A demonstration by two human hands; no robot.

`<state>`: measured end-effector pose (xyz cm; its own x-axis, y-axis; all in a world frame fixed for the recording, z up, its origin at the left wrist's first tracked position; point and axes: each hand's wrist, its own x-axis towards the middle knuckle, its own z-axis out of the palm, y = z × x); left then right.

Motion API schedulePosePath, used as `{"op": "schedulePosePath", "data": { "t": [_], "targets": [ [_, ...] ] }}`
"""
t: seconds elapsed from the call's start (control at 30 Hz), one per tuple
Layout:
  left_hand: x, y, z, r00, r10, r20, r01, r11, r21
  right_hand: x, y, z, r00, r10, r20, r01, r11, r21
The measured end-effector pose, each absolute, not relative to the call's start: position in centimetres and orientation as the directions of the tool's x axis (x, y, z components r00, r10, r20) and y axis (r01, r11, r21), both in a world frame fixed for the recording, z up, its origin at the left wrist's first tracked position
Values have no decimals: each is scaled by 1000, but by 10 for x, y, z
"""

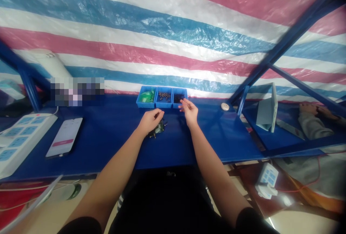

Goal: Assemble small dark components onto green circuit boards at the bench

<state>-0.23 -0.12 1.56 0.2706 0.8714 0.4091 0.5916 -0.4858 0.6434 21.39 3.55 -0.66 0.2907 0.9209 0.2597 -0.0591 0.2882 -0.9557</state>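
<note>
Holds left hand (151, 119), fingers together on contents impossible to tell, at dark-and-clear cluster of small parts (160, 127) on blue tabletop (167, 151), and right hand (190, 111), fingers apart, by square blue plastic bin (175, 106), risking spillage through rim contact.

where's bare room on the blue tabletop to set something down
Free: between the white-screened smartphone and left hand; right of the right hand, below the round white disc. Crowded: around three blue plastic bins and small dark parts at the left hand.
</note>
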Motion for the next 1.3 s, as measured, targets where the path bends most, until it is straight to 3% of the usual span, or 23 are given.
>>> {"op": "schedulePosePath", "data": {
  "t": [0.07,0.2,0.3,0.43,0.63,0.83,1.3],
  "targets": [
    [-2,-1,15,261,869,420,599,-487,635,216,26,-5,230,924,306,101,290,-952],
    [-3,1,13,246,863,441,604,-492,627,211,8,-2,-201,897,392,400,441,-804],
    [-4,3,11,231,862,451,613,-489,621,205,4,-4,-418,826,378,505,557,-659],
    [-4,3,10,229,863,450,615,-487,620,203,6,-8,-510,793,333,562,600,-569],
    [-4,2,11,242,869,431,592,-484,645,203,6,-8,-484,799,356,555,595,-582],
    [-1,3,9,297,838,458,512,-545,664,193,-1,-1,-208,863,461,446,503,-740],
    [0,2,13,305,889,341,566,-457,686,183,-7,-1,-97,846,524,315,525,-791]
  ]
}}
